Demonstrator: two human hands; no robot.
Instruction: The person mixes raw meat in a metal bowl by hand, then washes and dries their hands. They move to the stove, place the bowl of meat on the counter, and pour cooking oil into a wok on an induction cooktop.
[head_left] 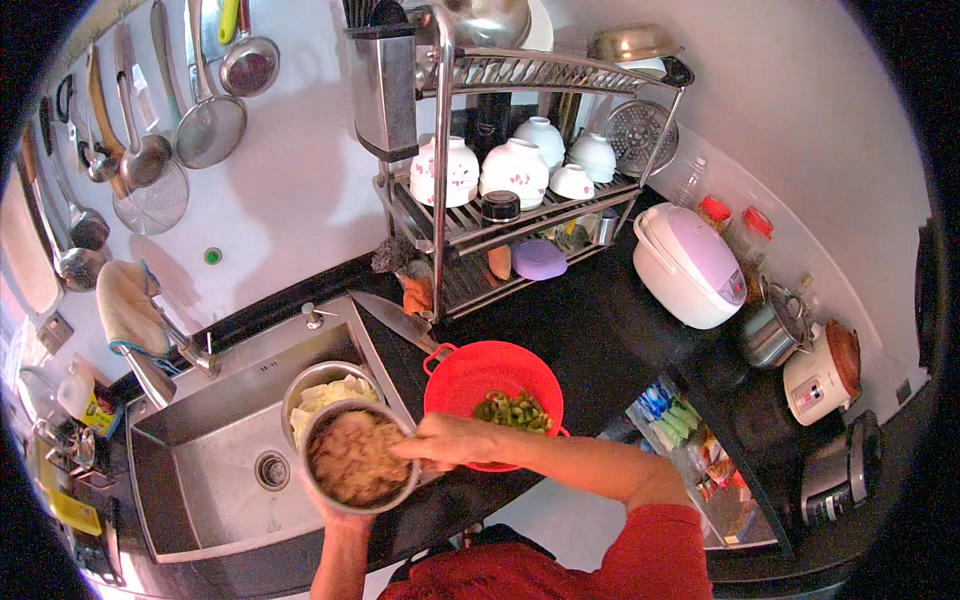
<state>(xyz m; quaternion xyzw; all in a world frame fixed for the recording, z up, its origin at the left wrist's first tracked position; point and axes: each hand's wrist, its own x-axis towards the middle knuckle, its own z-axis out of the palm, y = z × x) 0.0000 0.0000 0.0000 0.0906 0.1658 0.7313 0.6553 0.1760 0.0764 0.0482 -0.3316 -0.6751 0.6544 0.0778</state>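
Observation:
A round metal bowl (413, 487) of pale brown, wet-looking pieces, seemingly raw meat (355, 455), is held up over the sink's right side. My left hand (345, 508) supports it from below, its fingers mostly hidden beneath. Reaching across from the right, my right hand (445, 442) has curled fingers at the bowl's right rim, over the meat; what they grip does not show. Just behind, a second metal bowl (292, 385) with pale cut cabbage-like leaves (335, 392) is partly covered. Under my right wrist sits a red colander (495, 365) with chopped green peppers (512, 410).
A large knife (395, 318) lies between sink (215, 500) and dish rack (440, 200). White bowls (515, 172) fill the rack. A rice cooker (685, 265) stands at right; an open drawer (710, 460) holds packets. Ladles and strainers (210, 130) hang at left, above the faucet (150, 375).

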